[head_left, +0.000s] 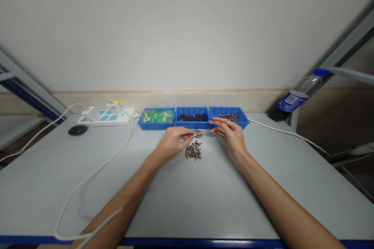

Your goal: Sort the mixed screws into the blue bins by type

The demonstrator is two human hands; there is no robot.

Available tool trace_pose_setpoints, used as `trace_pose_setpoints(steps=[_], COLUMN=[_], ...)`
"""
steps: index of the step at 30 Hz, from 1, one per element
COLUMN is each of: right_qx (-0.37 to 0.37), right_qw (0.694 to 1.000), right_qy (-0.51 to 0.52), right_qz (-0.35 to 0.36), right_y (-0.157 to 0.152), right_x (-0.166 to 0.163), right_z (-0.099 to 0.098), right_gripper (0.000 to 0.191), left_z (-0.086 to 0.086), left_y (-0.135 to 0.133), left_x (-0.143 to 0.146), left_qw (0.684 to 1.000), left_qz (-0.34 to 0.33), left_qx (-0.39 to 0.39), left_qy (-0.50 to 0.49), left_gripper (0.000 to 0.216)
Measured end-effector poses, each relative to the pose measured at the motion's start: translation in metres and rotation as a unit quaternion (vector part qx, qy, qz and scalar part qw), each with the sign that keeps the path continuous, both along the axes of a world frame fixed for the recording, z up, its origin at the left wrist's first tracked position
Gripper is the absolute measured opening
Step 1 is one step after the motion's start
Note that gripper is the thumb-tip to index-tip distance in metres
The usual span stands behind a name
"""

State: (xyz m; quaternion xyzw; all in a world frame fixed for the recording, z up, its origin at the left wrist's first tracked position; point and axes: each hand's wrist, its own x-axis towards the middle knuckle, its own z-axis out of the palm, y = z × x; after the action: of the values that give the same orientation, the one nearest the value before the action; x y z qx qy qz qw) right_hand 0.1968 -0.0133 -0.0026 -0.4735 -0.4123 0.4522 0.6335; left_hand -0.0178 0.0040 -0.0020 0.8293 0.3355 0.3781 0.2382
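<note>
My left hand (173,141) is closed, thumb and forefinger pinching a small shiny metal part (193,135) whose exact kind is too small to tell. Just beyond those fingertips lies a small group of similar metal parts (199,134). A larger pile of metal parts (193,151) rests nearer to me on the table. My right hand (230,134) hovers in front of the right blue bin (244,123), its fingers stretched out and apart, with nothing visible in them. Shiny metal pieces (229,117) lie in that bin, partly hidden by the hand.
The middle blue bin (192,123) holds dark screw-like pieces; the left blue bin (156,126) holds green-tinted plastic bags. Left of them are a white power strip (124,118), a black round object (77,130) and a white cable (99,169). A bottle (295,97) leans at the right.
</note>
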Motion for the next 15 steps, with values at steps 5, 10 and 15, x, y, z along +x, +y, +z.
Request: trace_pose_setpoints(steps=[5,10,15], right_qx=[0.007,-0.004,-0.023], right_qw=[0.989,0.975,0.973], right_qy=[-0.101,-0.089,-0.055], right_qz=[0.112,0.203,0.225], right_y=[-0.004,-0.009,-0.011], right_x=[-0.004,-0.01,-0.011], right_z=[0.0,-0.001,0.0], right_gripper=[0.026,0.026,0.029], left_z=[0.003,0.006,0.006], left_y=[-0.004,-0.006,-0.008], left_x=[0.008,0.009,0.01], left_qw=[0.965,0.946,0.939], left_qz=[0.027,0.014,-0.005], left_qx=[-0.215,-0.263,-0.28], left_qy=[-0.148,-0.188,-0.201], left_gripper=[0.029,0.033,0.036])
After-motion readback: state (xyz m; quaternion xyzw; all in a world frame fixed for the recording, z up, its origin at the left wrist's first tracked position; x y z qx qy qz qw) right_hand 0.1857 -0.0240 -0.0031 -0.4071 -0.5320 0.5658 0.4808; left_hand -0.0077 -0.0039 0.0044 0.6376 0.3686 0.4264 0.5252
